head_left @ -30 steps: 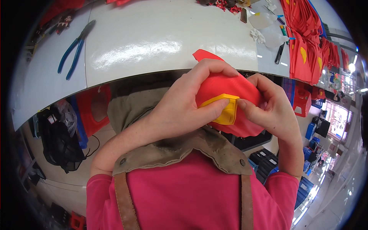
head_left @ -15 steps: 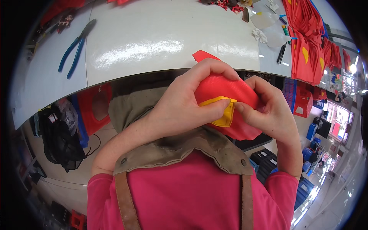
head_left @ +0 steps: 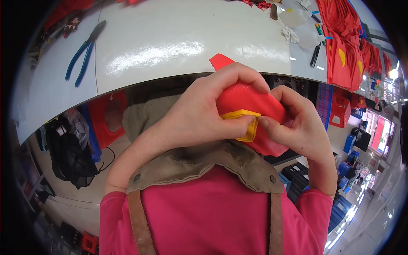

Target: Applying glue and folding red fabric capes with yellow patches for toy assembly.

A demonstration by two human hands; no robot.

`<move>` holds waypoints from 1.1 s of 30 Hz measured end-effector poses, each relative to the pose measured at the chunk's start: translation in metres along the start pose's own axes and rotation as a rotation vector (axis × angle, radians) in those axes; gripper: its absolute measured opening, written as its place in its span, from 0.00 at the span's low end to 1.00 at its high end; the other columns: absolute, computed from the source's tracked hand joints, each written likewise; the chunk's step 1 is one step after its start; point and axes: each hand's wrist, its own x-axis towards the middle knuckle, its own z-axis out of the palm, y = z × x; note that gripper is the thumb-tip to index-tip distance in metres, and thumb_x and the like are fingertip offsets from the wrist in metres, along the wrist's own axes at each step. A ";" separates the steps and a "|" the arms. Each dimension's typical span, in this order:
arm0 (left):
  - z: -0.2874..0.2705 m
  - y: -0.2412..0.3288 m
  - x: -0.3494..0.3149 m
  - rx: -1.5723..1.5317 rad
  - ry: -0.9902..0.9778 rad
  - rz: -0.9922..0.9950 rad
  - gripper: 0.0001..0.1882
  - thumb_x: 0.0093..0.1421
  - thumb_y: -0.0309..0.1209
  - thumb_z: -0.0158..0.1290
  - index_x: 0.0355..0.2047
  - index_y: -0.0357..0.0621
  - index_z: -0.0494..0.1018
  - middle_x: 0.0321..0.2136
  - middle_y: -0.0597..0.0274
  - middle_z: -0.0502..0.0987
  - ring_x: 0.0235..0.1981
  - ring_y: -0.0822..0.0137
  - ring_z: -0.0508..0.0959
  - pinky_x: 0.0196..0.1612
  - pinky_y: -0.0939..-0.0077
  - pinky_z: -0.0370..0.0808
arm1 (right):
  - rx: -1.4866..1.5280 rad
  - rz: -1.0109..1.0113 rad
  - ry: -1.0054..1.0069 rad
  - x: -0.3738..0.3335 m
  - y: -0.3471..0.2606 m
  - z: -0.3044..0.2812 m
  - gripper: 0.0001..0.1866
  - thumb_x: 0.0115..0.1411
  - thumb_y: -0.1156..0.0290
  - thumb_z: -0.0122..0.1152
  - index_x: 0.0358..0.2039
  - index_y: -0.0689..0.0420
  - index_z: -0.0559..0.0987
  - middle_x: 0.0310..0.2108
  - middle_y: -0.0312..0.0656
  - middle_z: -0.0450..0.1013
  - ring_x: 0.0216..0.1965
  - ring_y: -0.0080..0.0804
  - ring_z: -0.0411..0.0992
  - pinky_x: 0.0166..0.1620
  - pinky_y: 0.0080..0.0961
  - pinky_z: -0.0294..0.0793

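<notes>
between two hands (head_left: 255, 123), one red cloth (head_left: 246, 100)

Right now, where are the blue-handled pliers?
In the head view, the blue-handled pliers lie on the white table at the far left, well apart from both hands and the red fabric piece they hold.

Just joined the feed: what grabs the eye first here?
Dead centre, the left hand and right hand grip a red cloth with a yellow piece pinched between them, just below the white table edge. Blue-handled pliers lie at the table's left, and a pile of red cloths at its right.
</notes>
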 end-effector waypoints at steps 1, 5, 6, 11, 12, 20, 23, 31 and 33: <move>0.000 0.000 0.000 0.001 -0.001 0.000 0.22 0.49 0.16 0.58 0.46 0.42 0.70 0.44 0.64 0.72 0.48 0.72 0.72 0.54 0.77 0.69 | -0.007 0.037 -0.026 0.000 -0.002 -0.001 0.13 0.54 0.72 0.64 0.38 0.62 0.73 0.31 0.33 0.70 0.34 0.15 0.66 0.39 0.16 0.68; 0.001 0.001 0.001 0.019 0.005 0.002 0.22 0.49 0.17 0.58 0.45 0.42 0.70 0.43 0.65 0.72 0.48 0.72 0.73 0.53 0.77 0.69 | 0.031 0.066 -0.035 -0.001 0.002 0.000 0.13 0.55 0.75 0.65 0.39 0.61 0.71 0.33 0.30 0.67 0.37 0.12 0.63 0.41 0.12 0.66; 0.001 0.001 0.001 0.026 0.004 -0.004 0.22 0.49 0.17 0.58 0.46 0.42 0.70 0.43 0.65 0.72 0.48 0.72 0.73 0.53 0.78 0.69 | 0.032 0.064 -0.036 -0.001 0.002 0.000 0.13 0.55 0.75 0.65 0.39 0.61 0.71 0.33 0.30 0.67 0.37 0.12 0.63 0.41 0.12 0.66; 0.002 0.005 -0.001 0.032 0.010 -0.033 0.22 0.49 0.17 0.58 0.45 0.42 0.70 0.43 0.65 0.72 0.48 0.72 0.73 0.54 0.78 0.69 | 0.035 0.023 -0.030 -0.002 0.004 0.001 0.14 0.55 0.76 0.65 0.40 0.61 0.70 0.35 0.30 0.67 0.38 0.12 0.63 0.42 0.12 0.66; 0.003 0.005 -0.001 0.026 0.004 -0.037 0.22 0.49 0.17 0.58 0.45 0.42 0.70 0.43 0.65 0.72 0.48 0.72 0.73 0.54 0.78 0.69 | 0.036 0.023 -0.029 -0.002 0.004 0.001 0.14 0.55 0.76 0.65 0.40 0.61 0.70 0.35 0.30 0.67 0.38 0.12 0.63 0.42 0.12 0.66; 0.007 0.007 -0.002 0.046 0.040 -0.046 0.21 0.49 0.17 0.58 0.45 0.42 0.70 0.42 0.66 0.72 0.47 0.73 0.73 0.53 0.78 0.70 | 0.017 0.020 -0.025 -0.001 0.005 0.000 0.14 0.54 0.76 0.64 0.40 0.61 0.71 0.35 0.31 0.68 0.38 0.13 0.64 0.43 0.12 0.66; 0.007 0.007 -0.002 0.058 0.052 -0.030 0.21 0.49 0.17 0.58 0.45 0.42 0.70 0.42 0.66 0.73 0.46 0.74 0.73 0.52 0.79 0.70 | 0.026 0.018 -0.028 0.000 0.006 -0.001 0.14 0.54 0.77 0.64 0.40 0.61 0.71 0.35 0.31 0.68 0.38 0.13 0.64 0.43 0.12 0.66; 0.010 0.005 -0.001 0.024 -0.014 -0.005 0.21 0.51 0.17 0.58 0.45 0.42 0.69 0.43 0.64 0.73 0.47 0.73 0.73 0.52 0.78 0.70 | -0.016 -0.017 -0.012 -0.007 0.011 -0.004 0.15 0.53 0.75 0.65 0.40 0.61 0.72 0.35 0.32 0.69 0.39 0.15 0.66 0.43 0.15 0.68; 0.009 -0.004 -0.001 0.046 -0.006 0.030 0.21 0.51 0.19 0.59 0.46 0.42 0.68 0.44 0.62 0.73 0.47 0.71 0.73 0.53 0.77 0.70 | -0.102 -0.137 -0.008 -0.006 0.017 -0.006 0.15 0.53 0.73 0.66 0.40 0.60 0.73 0.34 0.35 0.72 0.38 0.18 0.69 0.41 0.19 0.71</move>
